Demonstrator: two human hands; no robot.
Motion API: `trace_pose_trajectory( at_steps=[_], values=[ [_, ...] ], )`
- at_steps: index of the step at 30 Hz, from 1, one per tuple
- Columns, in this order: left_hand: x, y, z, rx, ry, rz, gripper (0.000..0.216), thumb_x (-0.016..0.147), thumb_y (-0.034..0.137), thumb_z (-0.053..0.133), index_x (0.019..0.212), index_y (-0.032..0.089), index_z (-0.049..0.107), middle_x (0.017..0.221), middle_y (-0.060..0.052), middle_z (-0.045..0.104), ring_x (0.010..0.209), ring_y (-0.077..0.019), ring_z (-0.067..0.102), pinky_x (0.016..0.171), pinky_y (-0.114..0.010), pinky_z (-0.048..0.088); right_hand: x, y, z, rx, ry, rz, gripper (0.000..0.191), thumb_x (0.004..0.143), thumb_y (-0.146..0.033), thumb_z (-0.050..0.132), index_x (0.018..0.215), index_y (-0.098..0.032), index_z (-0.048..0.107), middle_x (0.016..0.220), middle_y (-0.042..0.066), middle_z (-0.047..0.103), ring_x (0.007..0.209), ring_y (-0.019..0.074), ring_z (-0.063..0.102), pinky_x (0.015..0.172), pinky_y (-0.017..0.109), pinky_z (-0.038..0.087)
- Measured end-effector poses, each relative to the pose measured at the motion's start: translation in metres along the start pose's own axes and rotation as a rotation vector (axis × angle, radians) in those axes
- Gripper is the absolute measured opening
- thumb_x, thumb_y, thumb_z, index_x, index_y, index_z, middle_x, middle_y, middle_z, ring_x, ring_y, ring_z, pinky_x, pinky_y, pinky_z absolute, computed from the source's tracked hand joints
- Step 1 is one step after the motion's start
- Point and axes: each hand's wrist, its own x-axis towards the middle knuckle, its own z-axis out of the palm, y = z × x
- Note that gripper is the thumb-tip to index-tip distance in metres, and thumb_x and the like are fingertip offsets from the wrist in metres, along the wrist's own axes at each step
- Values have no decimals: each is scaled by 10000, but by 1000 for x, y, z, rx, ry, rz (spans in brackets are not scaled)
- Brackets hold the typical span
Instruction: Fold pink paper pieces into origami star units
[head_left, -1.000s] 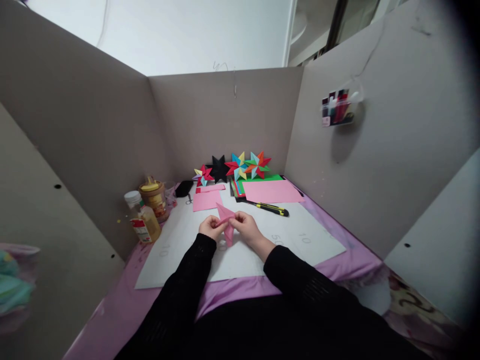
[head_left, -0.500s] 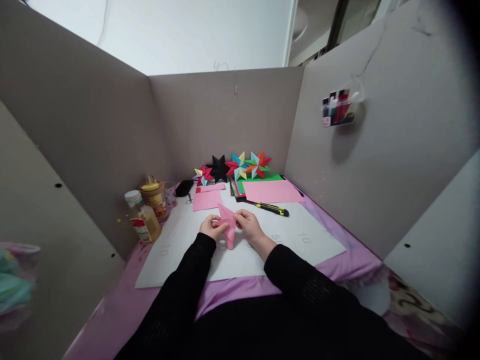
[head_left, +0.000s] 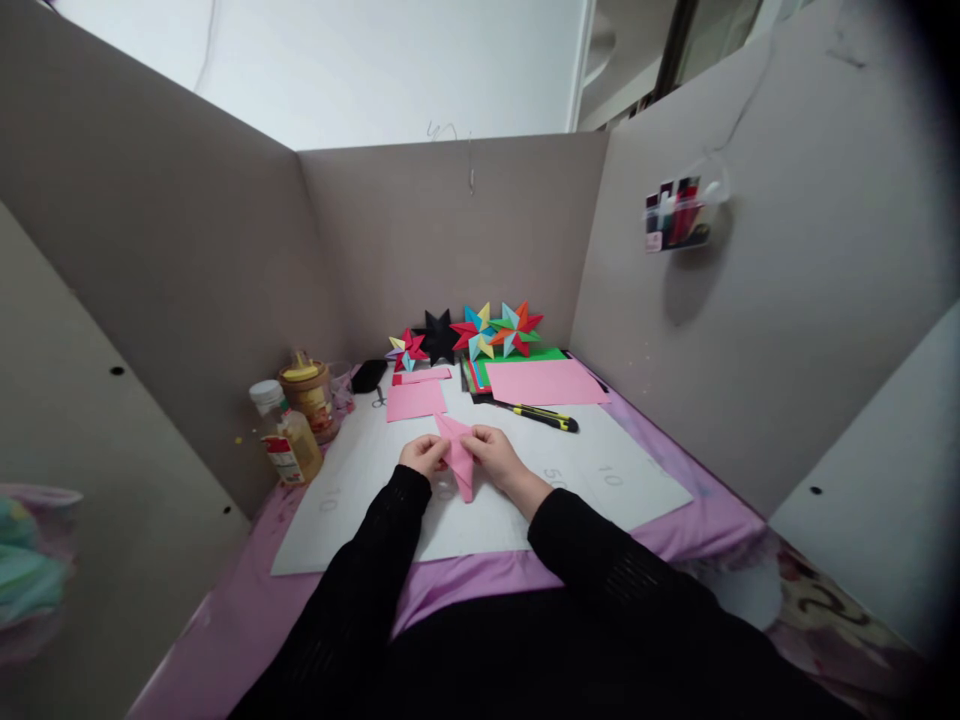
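Note:
A folded piece of pink paper [head_left: 460, 466] with pointed ends is held between my two hands, above the white board [head_left: 360, 510]. My left hand [head_left: 425, 456] pinches its left edge between thumb and fingers. On the opposite edge, my right hand [head_left: 496, 456] grips the paper with its thumb laid on top. Just beyond lies a pink paper sheet [head_left: 415, 400], flat on the board. A yellow and black utility knife [head_left: 546, 417] rests to the right of it.
Folded paper stars [head_left: 439, 337] lean along the back panel. A larger pink sheet [head_left: 547, 382] tops a stack of coloured paper. Small scissors [head_left: 380, 397], a black phone-like object [head_left: 370, 376], a bottle [head_left: 289, 440] and a yellow-lidded jar [head_left: 309, 395] stand or lie at left.
My right hand has shifted slightly left and down along the paper, and my left fingers have closed nearer its middle. The paper looks narrower, its side flap less spread.

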Motion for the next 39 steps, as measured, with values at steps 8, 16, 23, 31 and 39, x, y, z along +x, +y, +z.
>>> trace_pose_trajectory(
  at_steps=[8,16,23,31,39],
  values=[
    [-7,6,1,144,-95,9,341,602,439,657,534,137,515,394,47,444,352,-70,383,366,-200,281,1,1,4,146,-1,53,181,643,-292,584,582,-169,466,493,-67,403,450,67,332,447,208,250],
    [-9,8,1,268,-77,40,379,664,453,582,464,171,427,322,63,358,308,-79,343,333,-204,219,2,1,3,211,27,119,237,659,-373,582,604,-167,480,490,-63,409,423,62,313,414,207,219],
    [-8,6,3,162,43,52,303,565,410,695,564,119,612,411,25,500,382,-96,429,383,-212,309,2,4,3,105,-25,113,228,655,-341,591,578,-161,474,476,-62,407,425,62,327,416,203,231],
    [5,-4,-7,3,84,32,340,499,366,759,674,84,687,584,-43,638,544,-141,546,535,-250,428,0,9,7,36,-85,95,232,675,-350,583,591,-152,496,507,-51,427,453,65,346,431,196,253],
    [8,0,-15,74,215,16,293,517,368,739,596,101,647,459,14,539,460,-103,469,454,-220,364,-3,10,10,51,-141,129,181,642,-275,576,554,-160,468,451,-70,388,395,51,304,386,194,192]
  ],
)
